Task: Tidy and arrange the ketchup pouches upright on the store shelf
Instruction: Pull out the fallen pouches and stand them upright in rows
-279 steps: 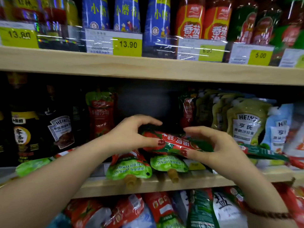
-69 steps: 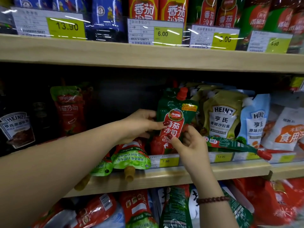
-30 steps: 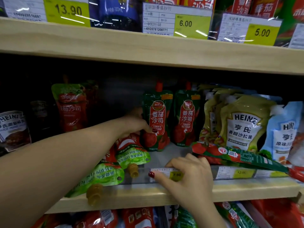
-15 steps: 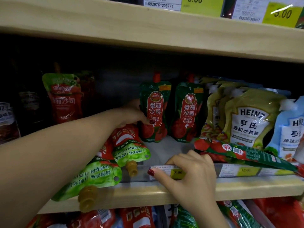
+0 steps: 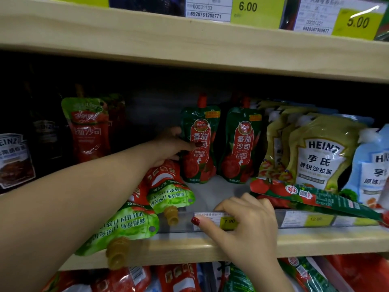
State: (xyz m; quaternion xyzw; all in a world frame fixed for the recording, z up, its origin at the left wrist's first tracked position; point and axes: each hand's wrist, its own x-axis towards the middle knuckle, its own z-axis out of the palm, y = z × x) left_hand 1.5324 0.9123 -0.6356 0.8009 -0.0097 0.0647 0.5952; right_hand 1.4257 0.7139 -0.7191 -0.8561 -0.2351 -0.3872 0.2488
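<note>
Two dark green ketchup pouches stand upright side by side at the back of the middle shelf. My left hand [image 5: 170, 144] grips the left upright pouch [image 5: 200, 163] by its left edge, thumb on its front. The right upright pouch [image 5: 242, 144] stands free. My right hand [image 5: 246, 220] rests on the clear price strip [image 5: 315, 219] at the shelf's front edge, holding nothing. Two light green and red pouches [image 5: 168, 190] [image 5: 124, 226] lie flat with their spouts hanging over the edge. Another green pouch [image 5: 311, 197] lies flat at the right.
Upright Heinz salad dressing pouches [image 5: 320, 157] stand right of the ketchup. A red and green pouch [image 5: 88, 127] stands at the left, beside dark Heinz bottles [image 5: 14, 159]. The wooden upper shelf [image 5: 189, 45] overhangs closely. More pouches fill the shelf below [image 5: 174, 279].
Over the last second both hands have stayed in place. Earlier, both hands lifted a lying green pouch and stood it upright, then the right hand dropped to the price strip.
</note>
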